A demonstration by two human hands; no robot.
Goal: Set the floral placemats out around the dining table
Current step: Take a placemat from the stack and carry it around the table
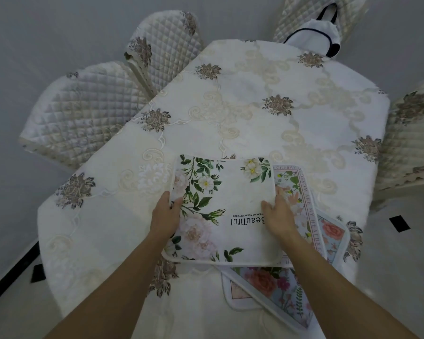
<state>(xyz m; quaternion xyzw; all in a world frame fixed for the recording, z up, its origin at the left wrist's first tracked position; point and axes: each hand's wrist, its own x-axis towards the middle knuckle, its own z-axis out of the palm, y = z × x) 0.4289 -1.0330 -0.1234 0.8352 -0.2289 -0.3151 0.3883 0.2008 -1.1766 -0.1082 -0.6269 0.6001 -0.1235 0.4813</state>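
White cloth, top mat pinched at both side edges.
Left hand and right hand curled round it, thumbs on top; between them, lying over the stack just under the right hand. Risk if dragged rather than lifted: stack pulled askew, cloth bunched.

The top placemat blankets the stack. The cherry-blossom mat shows only a border strip at its 3 o'clock, and blue rose-print corners peek out at 4 and 6. One mat or two, can't tell. The right hand covers the first letter of the slogan, and the tiny line beside it is unreadable. At 3 o'clock, a quilted chair runs off the frame.
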